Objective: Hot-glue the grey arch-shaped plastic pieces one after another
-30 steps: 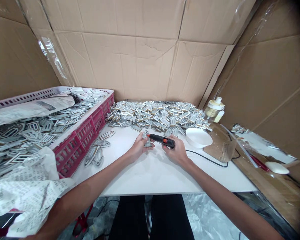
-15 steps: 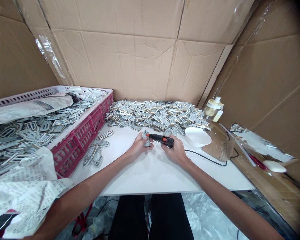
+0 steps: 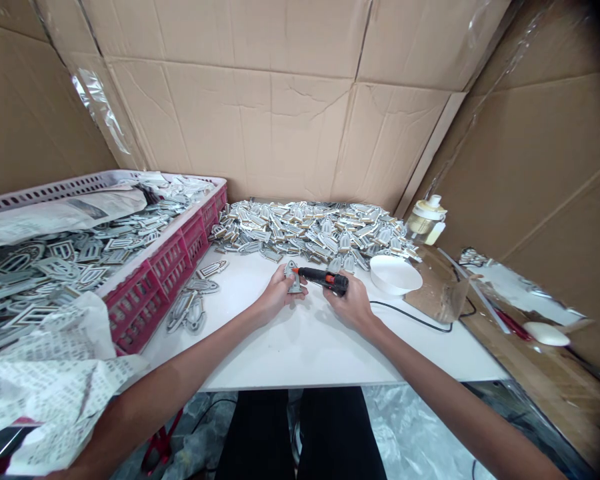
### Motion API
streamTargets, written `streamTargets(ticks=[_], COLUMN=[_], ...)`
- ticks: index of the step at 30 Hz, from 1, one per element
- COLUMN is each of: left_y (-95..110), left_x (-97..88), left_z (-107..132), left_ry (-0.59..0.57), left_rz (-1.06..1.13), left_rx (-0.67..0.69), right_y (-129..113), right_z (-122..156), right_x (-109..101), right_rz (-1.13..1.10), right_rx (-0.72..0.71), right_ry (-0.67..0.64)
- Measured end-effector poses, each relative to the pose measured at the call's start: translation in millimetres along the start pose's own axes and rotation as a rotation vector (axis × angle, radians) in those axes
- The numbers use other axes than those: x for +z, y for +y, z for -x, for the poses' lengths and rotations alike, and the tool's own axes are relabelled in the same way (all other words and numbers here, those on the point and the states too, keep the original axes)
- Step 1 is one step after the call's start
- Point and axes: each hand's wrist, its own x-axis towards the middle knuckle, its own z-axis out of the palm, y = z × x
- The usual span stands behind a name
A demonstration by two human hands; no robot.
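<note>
My left hand (image 3: 276, 293) is closed on a small grey frame-like piece (image 3: 293, 275) with a pointed top and holds it upright just above the white table. In my right hand (image 3: 351, 301) is a black glue gun (image 3: 323, 277), lying nearly level. Its orange tip points left and meets or almost meets the upper part of the piece; I cannot tell which. A black cable (image 3: 410, 320) runs right from beside my right hand. Behind both hands spreads a heap of similar grey pieces (image 3: 305, 227). Several more pieces (image 3: 193, 303) lie to the left of my left hand.
A pink crate (image 3: 165, 287) full of grey pieces and newspaper (image 3: 55, 387) stands at the left. To the right are a white bowl (image 3: 395, 275), a yellowish bottle (image 3: 427, 219) and a white spoon (image 3: 547, 333). Cardboard walls (image 3: 240, 120) enclose the white table (image 3: 300, 360).
Both hands, the grey piece and the glue gun stay almost exactly where they were. Only the camera view has shifted very slightly.
</note>
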Motion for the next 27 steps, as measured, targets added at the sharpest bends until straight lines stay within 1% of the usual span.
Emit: streamTargets(ticks=[4,8,11,14,19,23,27], left_y=[-0.1,1.3,3.5,4.9,4.7,8.7,22.1], left_x=[0.0,-1.2,-3.3,-4.6,-1.4,-0.2,-3.7], left_z=[0.2,-0.6,-1.9,-1.9,2.0,5.4,6.9], left_ry=[-0.001,-0.028,-0.037,-0.056,-0.151,-0.218,-0.25], left_rz=[0.004,0.046,0.075,0.117,0.103,0.091,0.133], left_rx=[-0.003,-0.035,-0.066,-0.095,-0.176,-0.127,-0.057], right_y=[-0.2,1.9,2.2,1.6,6.4,12.7,14.2], right_z=[3.5,6.2,7.0,5.8,-0.8,-4.5,-7.2], right_x=[-0.9,-1.8,-2.0,-2.6,-4.2,-2.4,-2.9], right_rz=[0.114,0.248,0.272,0.266,0.236,0.237,0.203], right_rx=[-0.076,-0.159,-0.17,-0.14,-0.025,0.02,0.086], right_ry=[0.017,0.046,0.062,0.081,0.142,0.089,0.068])
